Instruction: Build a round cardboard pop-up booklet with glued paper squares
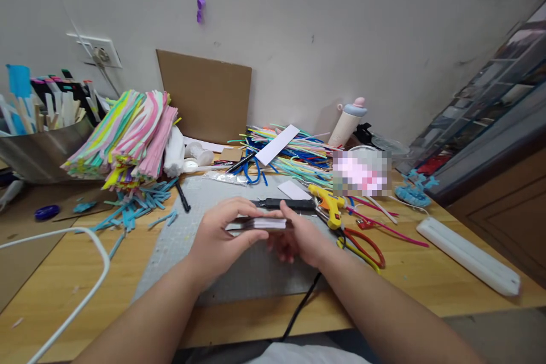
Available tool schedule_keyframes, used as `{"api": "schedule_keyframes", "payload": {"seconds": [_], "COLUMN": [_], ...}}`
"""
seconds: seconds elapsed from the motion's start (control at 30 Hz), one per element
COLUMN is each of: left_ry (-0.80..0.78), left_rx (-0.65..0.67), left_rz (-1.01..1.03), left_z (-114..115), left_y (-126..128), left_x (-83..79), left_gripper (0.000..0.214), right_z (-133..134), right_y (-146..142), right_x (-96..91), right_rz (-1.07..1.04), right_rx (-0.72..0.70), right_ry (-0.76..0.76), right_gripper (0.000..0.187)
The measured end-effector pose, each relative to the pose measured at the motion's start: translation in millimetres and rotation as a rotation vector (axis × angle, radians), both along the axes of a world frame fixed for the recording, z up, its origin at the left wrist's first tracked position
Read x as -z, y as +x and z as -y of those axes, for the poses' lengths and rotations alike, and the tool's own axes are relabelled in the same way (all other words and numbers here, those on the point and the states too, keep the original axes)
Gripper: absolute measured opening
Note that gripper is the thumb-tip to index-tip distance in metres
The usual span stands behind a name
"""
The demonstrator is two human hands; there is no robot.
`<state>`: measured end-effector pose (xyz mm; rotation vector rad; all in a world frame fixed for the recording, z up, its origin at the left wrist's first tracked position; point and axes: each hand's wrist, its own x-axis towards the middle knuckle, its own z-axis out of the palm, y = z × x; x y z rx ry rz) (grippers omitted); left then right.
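Both my hands meet over a grey cutting mat [187,239] in the middle of a wooden table [63,284]. Between them is a flat stack of thin white and dark strips [260,223], held level. My left hand [222,236] grips its left end with thumb on top and fingers curled under. My right hand [298,236] pinches its right end, fingers curled below. A black utility knife [284,203] lies on the mat just beyond the stack.
A yellow glue gun [328,205] and red-handled scissors [362,242] lie right of my hands. Pastel pipe-cleaner bundles [128,136] and loose blue pieces [132,207] sit left; coloured sticks [290,153] behind. A white cable [85,296] crosses front left, and a white tube [469,256] lies far right.
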<state>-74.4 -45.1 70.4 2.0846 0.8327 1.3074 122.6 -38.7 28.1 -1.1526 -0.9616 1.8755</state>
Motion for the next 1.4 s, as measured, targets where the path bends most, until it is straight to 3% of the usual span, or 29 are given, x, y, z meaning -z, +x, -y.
{"api": "schedule_keyframes", "payload": {"seconds": [0.07,0.13,0.3,0.5,0.7,0.87,1.03,1.23,1.33,1.4], "left_ry": [-0.199,-0.386,-0.655,-0.681,-0.718,-0.821,-0.815,-0.924,-0.965,-0.997], "left_rx": [-0.083,-0.121,-0.123,-0.08,-0.105,-0.09,-0.146,-0.086,-0.085,-0.064], "left_rz": [0.089,0.149,0.224,0.18,0.224,0.289,0.266,0.027,0.024,-0.002], "left_z": [-1.5,-2.8,-6.5,-10.2,-14.3,-15.5,-16.8,-15.5,-16.2,-16.6], "left_y": [0.1,0.5,4.6,8.6,9.0,8.1,2.7,-2.8,-6.8,-9.6], "left_x": [1.2,1.7,2.1,7.3,9.5,7.7,3.3,-2.5,-5.3,-7.0], "left_gripper": [0.018,0.023,0.029,0.031,0.059,0.059,0.063,0.046,0.046,0.046], "right_z": [0.3,2.0,12.3,16.0,13.0,10.2,11.7,11.2,-2.6,-15.1], "right_y": [1.4,2.4,-0.9,-8.9,-8.4,-9.2,-13.4,-8.8,9.6,25.0], "right_x": [3.1,3.5,-4.0,-4.5,-3.7,0.1,5.6,-1.7,-5.7,-6.0], "right_rz": [0.124,0.123,0.068,0.101,0.046,-0.005,0.022,0.219,0.399,0.553], "right_rx": [0.123,0.21,0.159,0.131,0.261,0.28,0.221,0.167,0.256,0.342], "right_ry": [0.225,0.357,0.542,0.558,0.503,0.453,0.432,0.484,0.557,0.65], "right_gripper": [0.054,0.057,0.049,0.026,0.031,0.033,0.032,0.035,0.04,0.034]}}
